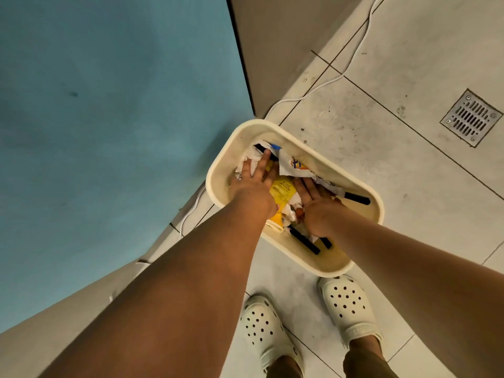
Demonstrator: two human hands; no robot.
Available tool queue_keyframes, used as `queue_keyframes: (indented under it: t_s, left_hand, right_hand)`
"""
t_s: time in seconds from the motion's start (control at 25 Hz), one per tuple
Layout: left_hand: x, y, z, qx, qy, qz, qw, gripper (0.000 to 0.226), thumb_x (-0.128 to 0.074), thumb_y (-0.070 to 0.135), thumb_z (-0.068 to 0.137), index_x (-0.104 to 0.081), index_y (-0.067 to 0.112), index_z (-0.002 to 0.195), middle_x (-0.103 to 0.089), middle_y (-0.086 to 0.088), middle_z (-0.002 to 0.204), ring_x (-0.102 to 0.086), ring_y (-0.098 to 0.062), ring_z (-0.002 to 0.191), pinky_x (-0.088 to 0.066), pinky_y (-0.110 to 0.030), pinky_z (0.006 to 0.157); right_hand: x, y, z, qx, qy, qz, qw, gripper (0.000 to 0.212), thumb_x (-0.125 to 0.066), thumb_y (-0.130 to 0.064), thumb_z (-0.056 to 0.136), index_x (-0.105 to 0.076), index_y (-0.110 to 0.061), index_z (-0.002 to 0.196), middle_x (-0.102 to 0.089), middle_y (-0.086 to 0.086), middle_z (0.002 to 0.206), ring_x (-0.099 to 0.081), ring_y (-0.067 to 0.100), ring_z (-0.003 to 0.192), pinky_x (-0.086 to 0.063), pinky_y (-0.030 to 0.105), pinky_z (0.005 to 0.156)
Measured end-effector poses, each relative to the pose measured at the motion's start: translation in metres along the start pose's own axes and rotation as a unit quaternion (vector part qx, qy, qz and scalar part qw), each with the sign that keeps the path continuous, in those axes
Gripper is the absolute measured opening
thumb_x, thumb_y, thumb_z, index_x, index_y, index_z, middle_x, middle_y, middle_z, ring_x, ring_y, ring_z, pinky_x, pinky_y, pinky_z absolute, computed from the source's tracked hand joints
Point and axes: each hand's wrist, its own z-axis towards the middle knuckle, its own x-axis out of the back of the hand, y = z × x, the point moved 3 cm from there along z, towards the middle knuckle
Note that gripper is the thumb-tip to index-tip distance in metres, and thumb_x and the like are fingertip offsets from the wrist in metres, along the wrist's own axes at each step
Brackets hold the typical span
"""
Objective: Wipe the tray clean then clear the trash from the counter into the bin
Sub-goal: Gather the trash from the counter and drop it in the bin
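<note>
While the person stands over a cream bin point(351, 264) on the tiled floor point(354, 132), both hands are down inside it, on top of the trash point(283, 190). This looks like the closing part of the task: wrappers, crumpled paper and black markers already lie in the bin. Neither the tray nor any trash left behind appears in view, so whether wiping is done cannot be told. The blue counter point(109, 118) fills the upper left, and the visible part shows nothing on it.

The left hand point(255, 178) lies flat with fingers straight and slightly spread, pressing white paper near the bin's far end. The right hand point(316, 199) rests palm down with fingers extended toward a white wrapper point(296, 166); whether it pinches anything underneath cannot be told. A yellow packet point(282, 190) sits between the two hands, touching both. White clogs point(346, 304) stand just beside the bin.
</note>
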Motion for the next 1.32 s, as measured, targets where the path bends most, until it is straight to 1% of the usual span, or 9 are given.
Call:
queue_keyframes:
  t_s: [0.12,0.32,0.4,0.52,0.6,0.72,0.88,1.08,1.32]
  left_hand:
    - [0.008,-0.006,-0.024,0.001,0.045,-0.013,0.999,0.086,-0.049,0.049,0.089,0.010,0.031,0.148,0.029,0.004,0.153,0.013,-0.029,0.145,-0.010,-0.051,0.117]
    - [0.011,0.001,-0.080,0.019,0.149,-0.098,0.984,0.066,-0.044,0.032,0.095,-0.012,0.012,0.149,0.000,-0.005,0.159,0.000,-0.028,0.146,-0.006,-0.043,0.119]
    - [0.019,0.002,-0.102,0.024,0.179,-0.154,0.971,0.059,-0.045,0.028,0.095,-0.022,0.013,0.147,-0.015,-0.005,0.156,-0.013,-0.028,0.144,-0.015,-0.039,0.118]
    - [0.034,0.002,-0.138,0.035,0.203,-0.227,0.952,0.049,-0.046,0.023,0.093,-0.037,0.018,0.141,-0.031,-0.001,0.149,-0.036,-0.025,0.133,-0.032,-0.037,0.109]
    - [0.046,0.002,-0.165,0.048,0.188,-0.275,0.942,0.045,-0.047,0.023,0.093,-0.042,0.022,0.138,-0.034,0.004,0.147,-0.046,-0.025,0.124,-0.040,-0.037,0.101]
    - [0.071,-0.003,-0.206,0.067,0.186,-0.336,0.921,0.040,-0.049,0.025,0.093,-0.047,0.027,0.133,-0.035,0.009,0.145,-0.052,-0.024,0.118,-0.044,-0.035,0.096]
    - [0.114,-0.006,-0.284,0.074,0.224,-0.412,0.880,0.036,-0.051,0.024,0.091,-0.053,0.028,0.128,-0.048,0.001,0.136,-0.054,-0.025,0.115,-0.045,-0.037,0.099]
    - [0.171,-0.014,-0.423,0.087,0.274,-0.474,0.832,0.034,-0.056,0.023,0.089,-0.057,0.024,0.123,-0.053,-0.003,0.130,-0.056,-0.023,0.112,-0.045,-0.031,0.095]
    - [0.219,-0.038,-0.590,0.111,0.385,-0.556,0.729,0.034,-0.056,0.020,0.089,-0.059,0.018,0.122,-0.059,-0.002,0.128,-0.058,-0.023,0.111,-0.042,-0.028,0.099]
  right_hand:
    - [0.014,-0.013,-0.032,0.020,0.056,0.031,0.998,0.077,-0.040,-0.030,0.095,0.018,-0.024,0.146,0.017,-0.004,0.156,0.009,0.023,0.145,-0.005,0.045,0.119]
    - [0.026,-0.010,-0.099,0.028,0.118,0.083,0.989,0.069,-0.046,-0.027,0.092,-0.006,-0.023,0.149,0.000,0.000,0.158,-0.003,0.024,0.146,-0.013,0.042,0.117]
    - [0.031,-0.007,-0.121,0.034,0.131,0.093,0.986,0.065,-0.046,-0.026,0.093,-0.013,-0.021,0.148,-0.006,0.000,0.158,-0.008,0.023,0.145,-0.020,0.040,0.116]
    - [0.042,-0.004,-0.153,0.035,0.140,0.125,0.982,0.054,-0.044,-0.018,0.093,-0.027,-0.021,0.145,-0.020,-0.002,0.154,-0.031,0.024,0.137,-0.037,0.038,0.105]
    - [0.050,-0.006,-0.178,0.039,0.135,0.131,0.981,0.049,-0.043,-0.017,0.093,-0.036,-0.022,0.141,-0.029,-0.003,0.149,-0.044,0.025,0.126,-0.043,0.036,0.096]
    - [0.069,-0.016,-0.222,0.067,0.149,0.120,0.979,0.042,-0.044,-0.016,0.092,-0.045,-0.021,0.134,-0.037,-0.001,0.143,-0.051,0.026,0.118,-0.047,0.037,0.093]
    - [0.113,-0.033,-0.296,0.118,0.192,0.104,0.969,0.036,-0.048,-0.017,0.090,-0.054,-0.019,0.126,-0.047,0.003,0.135,-0.053,0.025,0.113,-0.049,0.038,0.091]
    - [0.168,-0.073,-0.414,0.156,0.210,0.090,0.961,0.040,-0.049,-0.015,0.088,-0.053,-0.017,0.128,-0.050,0.008,0.131,-0.052,0.029,0.115,-0.046,0.036,0.094]
    - [0.229,-0.141,-0.555,0.288,0.257,0.036,0.922,0.037,-0.048,-0.017,0.090,-0.052,-0.017,0.126,-0.051,0.007,0.130,-0.051,0.027,0.117,-0.044,0.035,0.096]
